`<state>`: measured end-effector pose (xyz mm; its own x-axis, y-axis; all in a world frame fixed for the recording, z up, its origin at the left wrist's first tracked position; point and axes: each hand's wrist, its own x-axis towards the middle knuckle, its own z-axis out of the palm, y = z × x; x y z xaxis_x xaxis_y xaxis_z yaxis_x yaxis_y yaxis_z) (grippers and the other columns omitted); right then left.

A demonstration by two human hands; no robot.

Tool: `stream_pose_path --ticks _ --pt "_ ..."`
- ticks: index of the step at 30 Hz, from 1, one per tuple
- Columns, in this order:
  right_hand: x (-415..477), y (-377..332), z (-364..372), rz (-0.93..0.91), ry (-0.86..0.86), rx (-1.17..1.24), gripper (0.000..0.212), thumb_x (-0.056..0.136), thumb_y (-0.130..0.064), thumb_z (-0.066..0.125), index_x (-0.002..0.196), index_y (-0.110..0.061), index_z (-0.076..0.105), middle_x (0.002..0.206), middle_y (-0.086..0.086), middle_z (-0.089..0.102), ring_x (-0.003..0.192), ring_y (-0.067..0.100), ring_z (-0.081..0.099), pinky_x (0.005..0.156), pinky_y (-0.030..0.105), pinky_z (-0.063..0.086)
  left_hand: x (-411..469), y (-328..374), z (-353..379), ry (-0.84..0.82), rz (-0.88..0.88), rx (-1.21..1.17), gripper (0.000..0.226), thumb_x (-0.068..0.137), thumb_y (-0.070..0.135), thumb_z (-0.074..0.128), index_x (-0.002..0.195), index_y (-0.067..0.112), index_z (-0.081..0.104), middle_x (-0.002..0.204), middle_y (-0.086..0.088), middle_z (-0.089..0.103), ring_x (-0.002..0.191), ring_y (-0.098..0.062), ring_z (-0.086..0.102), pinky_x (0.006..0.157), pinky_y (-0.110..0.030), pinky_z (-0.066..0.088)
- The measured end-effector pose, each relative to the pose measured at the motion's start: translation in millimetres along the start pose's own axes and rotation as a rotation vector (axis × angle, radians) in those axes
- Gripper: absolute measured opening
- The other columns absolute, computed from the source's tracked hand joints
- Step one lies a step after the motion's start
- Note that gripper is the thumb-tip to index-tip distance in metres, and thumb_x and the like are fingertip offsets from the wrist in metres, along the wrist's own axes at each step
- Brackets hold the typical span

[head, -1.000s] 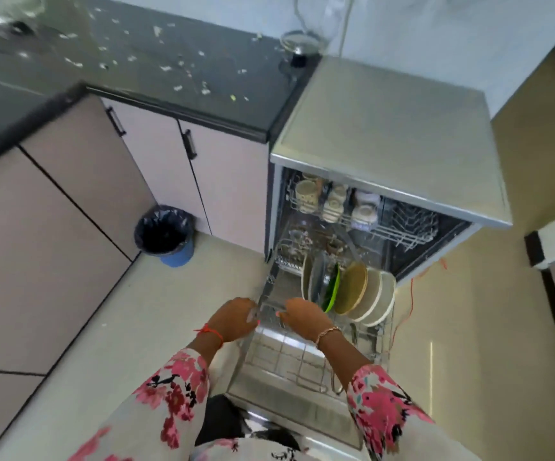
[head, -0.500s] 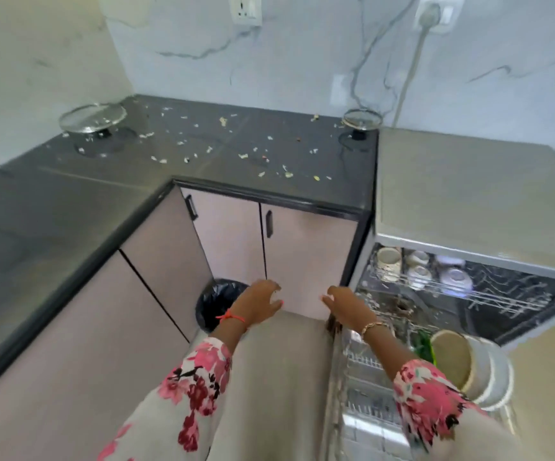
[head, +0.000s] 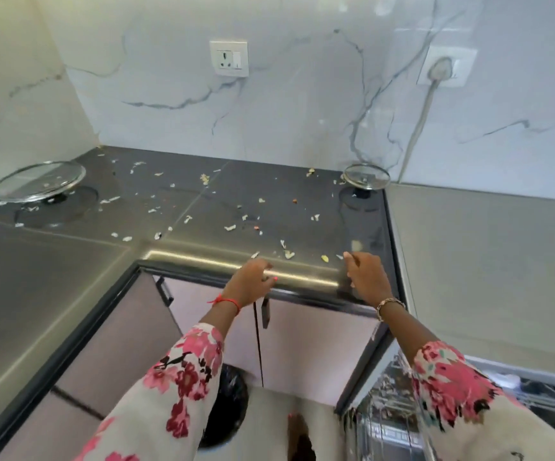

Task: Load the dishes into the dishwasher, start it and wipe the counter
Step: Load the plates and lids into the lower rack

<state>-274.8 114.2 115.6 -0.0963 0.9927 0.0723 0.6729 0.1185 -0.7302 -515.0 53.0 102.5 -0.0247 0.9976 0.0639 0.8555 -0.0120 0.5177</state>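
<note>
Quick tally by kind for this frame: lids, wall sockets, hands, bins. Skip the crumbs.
Glass lids: 2 (large lid, small lid)
Wall sockets: 2 (free socket, plugged socket)
Hands: 2 (left hand, right hand)
Bins: 1 (bin)
Total: 7

On the tabletop (head: 70,277), a large glass lid (head: 40,179) occupies the left rear and a small glass lid (head: 365,176) the right rear corner. Between them the surface carries only flat food scraps (head: 229,227), passable from the front edge. The dishwasher top (head: 485,261) adjoins at right.
</note>
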Motion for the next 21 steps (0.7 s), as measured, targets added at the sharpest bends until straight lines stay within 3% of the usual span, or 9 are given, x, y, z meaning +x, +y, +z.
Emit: stream_pose_path --ticks 3,6,11,16,19,21 --pt "78 7 0 0.102 0.028 0.116 0.045 0.096 -0.031 0.044 0.070 0.005 0.054 0.070 0.026 0.061 0.060 0.041 0.062 0.043 0.038 0.047 76 -2 2 0.007 -0.010 0.000 0.033 0.090 0.021 0.056 0.117 0.002 0.055 0.121 -0.014 0.057 0.117 -0.026 0.049 0.100 -0.026 0.030" --pt "144 11 -6 0.228 0.045 0.262 0.037 0.096 -0.030 0.045 0.083 0.003 0.057 0.073 0.021 0.061 0.051 0.031 0.061 0.031 0.027 0.044 139 0 5 -0.018 0.016 0.005 0.035 0.091 0.021 0.054 0.120 0.001 0.052 0.124 -0.012 0.054 0.121 -0.025 0.046 0.103 -0.026 0.029" --pt "233 21 -18 0.496 0.062 0.567 0.036 0.096 -0.034 0.046 0.097 0.001 0.052 0.079 0.019 0.058 0.054 0.031 0.062 0.044 0.043 0.055 220 -3 18 -0.030 0.022 0.018 0.042 0.091 0.021 0.053 0.128 0.002 0.045 0.136 -0.012 0.044 0.131 -0.023 0.035 0.110 -0.027 0.022" --pt "291 34 -19 0.687 0.108 0.811 0.045 0.094 -0.035 0.051 0.115 0.004 0.046 0.100 0.029 0.057 0.065 0.034 0.063 0.036 0.042 0.052 263 -20 38 -0.032 -0.035 0.093 0.058 0.092 0.034 0.050 0.141 0.012 0.029 0.152 -0.007 0.023 0.144 -0.023 0.013 0.118 -0.037 0.011" --pt "315 37 -21 0.743 0.112 0.991 0.033 0.094 -0.034 0.052 0.112 -0.009 0.039 0.103 0.031 0.052 0.081 0.040 0.061 0.045 0.049 0.054 268 -32 52 -0.023 -0.080 0.170 0.072 0.088 0.056 0.030 0.145 0.013 0.024 0.156 -0.004 0.015 0.145 -0.020 0.006 0.117 -0.037 0.003" --pt "329 40 -22 0.755 0.106 1.065 0.034 0.094 -0.031 0.053 0.111 -0.004 0.040 0.102 0.032 0.053 0.077 0.040 0.061 0.058 0.051 0.056 267 -36 58 0.033 -0.067 0.206 0.085 0.079 0.063 0.013 0.145 0.012 0.026 0.155 -0.004 0.018 0.145 -0.019 0.009 0.117 -0.035 0.002"
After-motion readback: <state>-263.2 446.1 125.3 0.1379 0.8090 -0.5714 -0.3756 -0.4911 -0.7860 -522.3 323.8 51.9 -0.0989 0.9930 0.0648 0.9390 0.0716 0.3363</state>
